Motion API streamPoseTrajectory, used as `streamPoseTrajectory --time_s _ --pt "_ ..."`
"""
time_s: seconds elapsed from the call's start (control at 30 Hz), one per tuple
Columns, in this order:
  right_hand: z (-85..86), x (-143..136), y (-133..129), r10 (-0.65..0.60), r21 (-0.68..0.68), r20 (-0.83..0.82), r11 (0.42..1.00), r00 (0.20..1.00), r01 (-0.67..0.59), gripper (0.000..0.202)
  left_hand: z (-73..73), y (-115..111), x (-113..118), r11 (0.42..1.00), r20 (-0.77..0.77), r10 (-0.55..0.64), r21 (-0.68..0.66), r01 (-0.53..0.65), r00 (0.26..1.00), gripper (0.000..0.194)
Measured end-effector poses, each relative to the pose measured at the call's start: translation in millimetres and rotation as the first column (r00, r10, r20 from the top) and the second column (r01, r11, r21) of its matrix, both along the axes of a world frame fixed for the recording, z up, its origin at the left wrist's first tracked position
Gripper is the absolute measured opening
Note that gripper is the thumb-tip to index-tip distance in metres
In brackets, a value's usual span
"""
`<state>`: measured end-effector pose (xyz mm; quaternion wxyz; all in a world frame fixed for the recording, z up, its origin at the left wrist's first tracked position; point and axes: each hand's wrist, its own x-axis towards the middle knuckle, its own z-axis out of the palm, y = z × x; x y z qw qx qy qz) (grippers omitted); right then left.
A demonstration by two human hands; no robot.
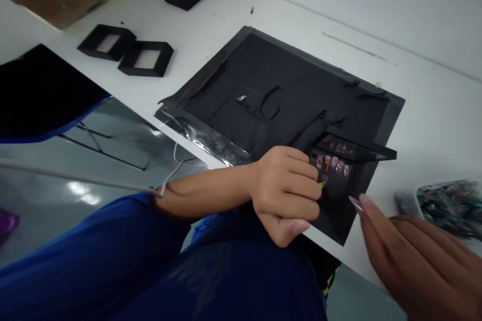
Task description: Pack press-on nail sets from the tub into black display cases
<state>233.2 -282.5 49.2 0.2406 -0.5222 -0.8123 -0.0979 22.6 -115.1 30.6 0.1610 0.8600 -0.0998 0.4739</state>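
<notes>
My left hand is closed in a fist at the left side of an open black case. Its fingertips are turned away, so what they hold, if anything, is hidden. A small yellow-green bit shows beside the knuckles. Inside the case, a row of pinkish, glittery press-on nails lies below the raised lid, which mirrors them. Right of the case, my right hand pinches a small, shiny, pointed piece that looks like a press-on nail. A gap separates it from the case.
The case rests on a black mat taped to a white table, with dark strips and a small shiny piece on it. Black window boxes stand at left. A tub of packets is at right; a grey cable crosses my left forearm.
</notes>
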Motion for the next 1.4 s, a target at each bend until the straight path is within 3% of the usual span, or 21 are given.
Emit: streamPoseTrajectory --time_s 0.13,0.3,0.53,1.03,1.27,1.4 --pt "-11.9 -16.3 19.3 -0.05 0.098 0.16 0.995 0.986 0.035 0.038 0.4 -0.1 -2.5 0.996 0.082 -0.076 -0.045 0.08 0.994 0.056" --pt "-26.1 -16.6 26.0 -0.047 0.001 0.06 0.999 0.997 0.047 0.032 -3.9 -10.6 -0.6 0.991 0.122 -0.098 -0.076 0.108 0.988 0.056" --pt "-25.3 -21.4 30.5 -0.029 -0.138 -0.158 0.99 0.987 0.007 0.036 -0.8 -13.1 -5.9 0.986 0.083 -0.112 -0.112 0.121 0.99 0.052" --pt "-30.2 -15.2 30.5 -0.074 -0.169 -0.27 0.985 0.96 0.028 0.032 -3.6 -11.2 -2.7 0.984 0.064 -0.139 -0.107 0.145 0.988 0.057" --pt "-31.6 -16.4 31.3 -0.122 -0.134 -0.209 0.986 0.97 0.095 0.061 -10.3 -20.6 9.8 0.964 0.12 -0.214 -0.131 0.23 0.969 0.06" --pt "-31.7 -17.1 31.0 -0.158 -0.128 -0.232 0.983 0.96 0.131 0.073 -10.8 -18.2 8.8 0.977 0.029 -0.205 -0.062 0.206 0.978 0.06"
